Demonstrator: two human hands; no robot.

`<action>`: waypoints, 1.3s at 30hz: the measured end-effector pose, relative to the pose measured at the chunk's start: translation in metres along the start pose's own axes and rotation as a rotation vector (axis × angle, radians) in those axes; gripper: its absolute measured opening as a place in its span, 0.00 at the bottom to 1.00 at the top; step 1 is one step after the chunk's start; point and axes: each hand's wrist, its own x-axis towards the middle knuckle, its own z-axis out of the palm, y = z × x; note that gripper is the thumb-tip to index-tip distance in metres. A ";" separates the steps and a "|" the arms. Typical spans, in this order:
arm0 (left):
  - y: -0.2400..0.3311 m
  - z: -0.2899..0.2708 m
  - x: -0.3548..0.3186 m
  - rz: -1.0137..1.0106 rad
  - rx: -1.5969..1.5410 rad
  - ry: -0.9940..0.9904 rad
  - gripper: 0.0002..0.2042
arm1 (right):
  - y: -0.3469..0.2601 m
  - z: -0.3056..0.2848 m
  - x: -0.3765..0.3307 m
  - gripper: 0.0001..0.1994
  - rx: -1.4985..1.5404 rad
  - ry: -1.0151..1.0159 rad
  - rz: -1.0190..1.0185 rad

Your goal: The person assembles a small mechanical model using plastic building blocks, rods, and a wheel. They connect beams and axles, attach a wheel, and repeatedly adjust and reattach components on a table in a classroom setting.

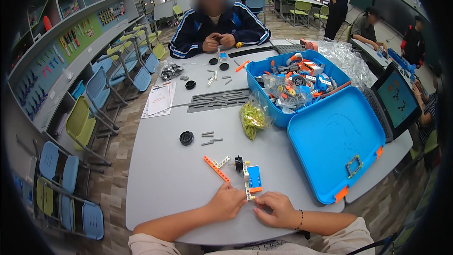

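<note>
A small building-brick model stands on the table in front of me: a white beam [246,179] with holes, a blue block [254,177] with an orange piece under it, and a black wheel [239,162] at its far end. My left hand [227,202] is closed, its fingertips gripping the near end of the white beam. From the other side, my right hand [277,209] pinches at the same end, by a small pale peg [252,198]. Just beyond my left hand lies an orange beam [216,169], touching an angled white beam [222,162].
Grey rods [208,135] and a black wheel [186,138] lie farther off. A blue bin [264,101] full of parts stands right of a bag of yellow-green pieces [254,119]. Its blue lid [325,160] and a laptop [395,95] are rightward. A person [218,23] sits opposite.
</note>
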 end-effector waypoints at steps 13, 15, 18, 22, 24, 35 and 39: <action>0.003 0.001 0.001 0.013 0.089 0.027 0.04 | 0.003 -0.001 -0.005 0.11 0.316 -0.046 0.188; 0.004 0.000 0.001 0.008 0.101 0.026 0.04 | 0.003 -0.001 -0.006 0.11 0.352 -0.051 0.205; 0.004 -0.001 0.003 0.100 0.167 0.129 0.04 | 0.005 -0.001 -0.005 0.11 0.358 -0.049 0.184; 0.002 -0.001 0.001 -0.012 0.075 0.138 0.04 | 0.007 -0.007 0.001 0.11 0.319 -0.073 0.263; 0.003 0.000 0.001 0.004 0.053 0.137 0.04 | 0.007 -0.011 0.005 0.10 0.171 -0.061 0.249; 0.008 -0.013 0.004 0.005 0.269 0.154 0.08 | 0.005 0.003 0.018 0.10 -0.197 -0.016 0.066; -0.032 -0.047 0.005 -0.135 0.244 0.485 0.11 | 0.007 0.005 0.018 0.10 -0.223 -0.008 0.044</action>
